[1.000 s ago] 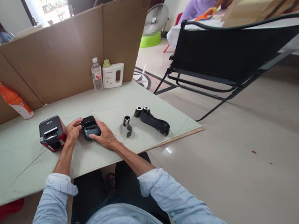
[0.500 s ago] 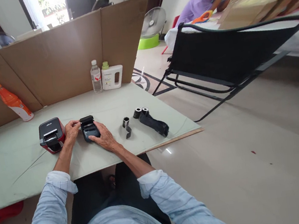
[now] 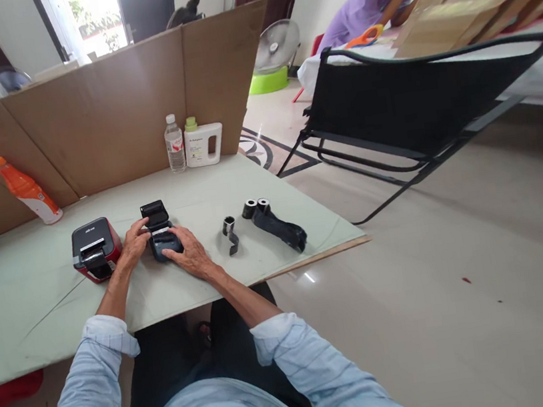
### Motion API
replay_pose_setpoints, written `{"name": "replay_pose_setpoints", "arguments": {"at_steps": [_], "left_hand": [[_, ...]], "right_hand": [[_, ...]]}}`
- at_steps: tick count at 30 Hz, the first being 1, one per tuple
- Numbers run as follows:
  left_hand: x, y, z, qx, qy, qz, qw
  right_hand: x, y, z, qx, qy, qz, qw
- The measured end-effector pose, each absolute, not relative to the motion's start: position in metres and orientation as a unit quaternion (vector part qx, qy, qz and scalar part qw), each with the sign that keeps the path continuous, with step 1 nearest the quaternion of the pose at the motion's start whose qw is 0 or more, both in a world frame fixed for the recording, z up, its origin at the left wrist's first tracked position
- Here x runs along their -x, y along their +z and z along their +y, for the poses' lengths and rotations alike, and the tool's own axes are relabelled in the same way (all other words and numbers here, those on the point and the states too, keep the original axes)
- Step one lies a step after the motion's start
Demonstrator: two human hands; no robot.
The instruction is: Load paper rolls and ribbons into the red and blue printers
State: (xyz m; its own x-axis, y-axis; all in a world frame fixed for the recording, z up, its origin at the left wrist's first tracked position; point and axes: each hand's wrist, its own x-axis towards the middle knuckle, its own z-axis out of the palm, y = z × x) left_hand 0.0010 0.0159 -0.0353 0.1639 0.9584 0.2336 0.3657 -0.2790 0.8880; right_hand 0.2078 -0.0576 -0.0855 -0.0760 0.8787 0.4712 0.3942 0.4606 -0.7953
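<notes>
Just right of red label printer [image 3: 94, 248], left hand [image 3: 132, 244] half curled, fingertips gripping left edge of small black printer [image 3: 158, 227], lid up, on pale green tabletop [image 3: 37, 297]; right hand [image 3: 188, 252] loosely open, palm down, fingers draped over its front.

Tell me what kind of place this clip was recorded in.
Probably a room in a house used as a makeshift workshop: a cardboard screen fences off a low board table, with a floor fan and a folding cot on the tiled floor.
</notes>
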Motion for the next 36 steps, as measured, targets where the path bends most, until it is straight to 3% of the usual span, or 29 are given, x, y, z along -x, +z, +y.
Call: {"name": "replay_pose_setpoints", "arguments": {"at_steps": [7,18,28,36], "left_hand": [[0.009,-0.029,-0.002,-0.749,0.336,0.492,0.289],[-0.013,-0.014,-0.008,-0.798,0.334,0.482,0.140],[-0.029,-0.008,0.001,-0.784,0.332,0.499,0.163],[-0.027,-0.009,-0.002,-0.764,0.364,0.499,0.188]], "right_hand": [[-0.209,-0.081,-0.061,0.453,0.251,-0.688,0.509],[-0.208,-0.082,-0.060,0.450,0.250,-0.686,0.514],[-0.209,-0.082,-0.048,0.458,0.276,-0.650,0.540],[-0.217,-0.052,-0.019,0.481,0.210,-0.715,0.462]]}}
